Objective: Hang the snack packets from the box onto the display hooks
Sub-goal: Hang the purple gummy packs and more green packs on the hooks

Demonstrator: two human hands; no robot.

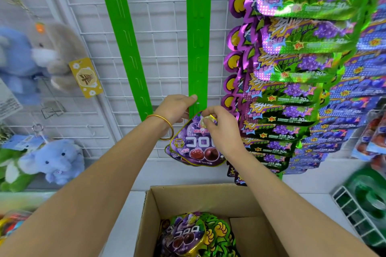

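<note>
A purple grape snack packet [195,144] hangs at the bottom of the right green clip strip [198,48], with other packets behind it. My right hand [217,125] pinches the packet's top edge. My left hand [177,108] grips the lower end of that strip, thumb on its front. Below, an open cardboard box [208,196] holds several more packets, a purple one [183,236] on top and green ones beside it.
A second green strip [123,41] hangs bare on the white wire grid [163,27]. Rows of green and purple packets [292,89] fill the right. Plush toys [52,158] hang at the left. A green wire basket [363,200] sits lower right.
</note>
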